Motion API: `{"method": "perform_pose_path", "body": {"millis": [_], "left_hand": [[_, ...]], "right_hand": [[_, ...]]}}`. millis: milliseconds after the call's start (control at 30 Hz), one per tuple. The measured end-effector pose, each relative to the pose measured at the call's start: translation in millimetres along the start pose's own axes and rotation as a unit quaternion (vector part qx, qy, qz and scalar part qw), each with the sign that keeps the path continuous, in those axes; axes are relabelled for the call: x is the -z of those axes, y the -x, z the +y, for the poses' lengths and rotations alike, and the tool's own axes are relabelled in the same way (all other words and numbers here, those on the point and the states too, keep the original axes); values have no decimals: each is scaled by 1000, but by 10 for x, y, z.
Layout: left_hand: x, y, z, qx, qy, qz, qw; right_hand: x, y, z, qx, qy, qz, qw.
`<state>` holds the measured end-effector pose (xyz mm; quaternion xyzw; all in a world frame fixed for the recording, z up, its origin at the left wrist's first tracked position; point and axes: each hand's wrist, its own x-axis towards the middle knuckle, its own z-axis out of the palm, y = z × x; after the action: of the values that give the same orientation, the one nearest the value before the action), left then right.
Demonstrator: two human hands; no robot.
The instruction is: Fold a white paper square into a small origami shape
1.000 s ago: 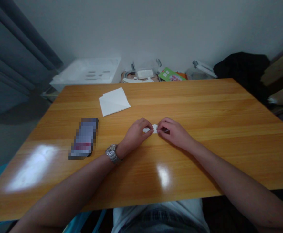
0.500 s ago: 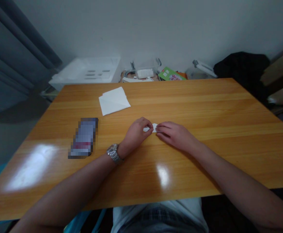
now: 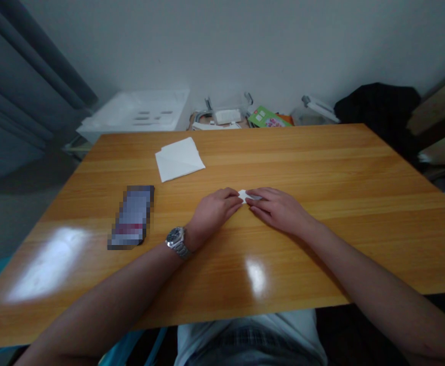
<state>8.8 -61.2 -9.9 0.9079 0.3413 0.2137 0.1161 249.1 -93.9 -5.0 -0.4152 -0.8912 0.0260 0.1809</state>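
A small folded piece of white paper (image 3: 243, 196) lies on the wooden table between my two hands, mostly hidden under the fingers. My left hand (image 3: 217, 209), with a metal watch (image 3: 177, 241) on its wrist, is closed on the paper's left end, thumb and fingers close together. From the other side my right hand (image 3: 276, 207) grips the right part, and a sliver of paper shows between its fingers. Which folds the paper has cannot be made out.
Several white paper sheets (image 3: 180, 159) lie stacked beyond my left hand. A pixelated phone (image 3: 131, 217) rests to the left. Behind the table (image 3: 302, 162) stand a white tray (image 3: 138, 112), a green booklet (image 3: 268, 117) and a black cloth-like heap (image 3: 377, 112).
My left fingers have flattened from an arched pinch and edged slightly right. The right hand has shifted a little, and paper now shows between its fingers.
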Motion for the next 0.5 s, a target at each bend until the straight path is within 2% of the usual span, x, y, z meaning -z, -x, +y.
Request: {"method": "perform_pose_path", "body": {"millis": [100, 267, 500], "left_hand": [[6, 29, -2, -23, -23, -13, 999], [-2, 85, -1, -23, -34, -19, 999], [93, 144, 21, -49, -32, -47, 997]], "right_hand": [[-1, 23, 63, 0, 15, -4, 1000], [-1, 41, 75, -7, 21, -13, 1000], [-1, 62, 111, -2, 11, -17, 1000]]}}
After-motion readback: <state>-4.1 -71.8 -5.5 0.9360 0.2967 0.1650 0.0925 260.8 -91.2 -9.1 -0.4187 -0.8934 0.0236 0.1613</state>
